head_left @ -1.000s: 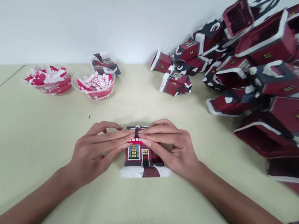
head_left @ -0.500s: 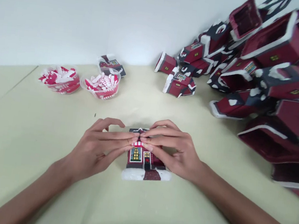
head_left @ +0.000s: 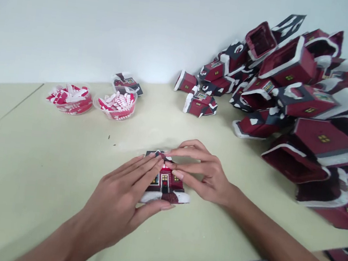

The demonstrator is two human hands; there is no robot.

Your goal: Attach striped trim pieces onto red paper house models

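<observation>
A small dark-red toy house [head_left: 177, 186] with yellow windows, a dark roof and a white snowy base lies on the table between my hands. My left hand [head_left: 123, 194] grips it from the left, fingers flat together over the upper left and the thumb along the front base. With bent fingers, my right hand [head_left: 205, 172] reaches the upper right of the front. Its index fingertip and thumb are at a small red-and-white piece [head_left: 167, 167] above the door, partly covered by the fingers. The left window is mostly hidden by my left hand.
Two clear bowls, a left bowl [head_left: 74, 112] and a right bowl [head_left: 119, 116], hold red-and-white striped pieces. Behind them lies another house front [head_left: 127, 83]. A large heap of dark-red houses [head_left: 290, 73] fills the right side, with one house [head_left: 200, 104] in front.
My left hand has gone from fingertips pressing above the window to lying across the house, thumb at its base. The house has turned slightly. My right hand stays at the upper front.
</observation>
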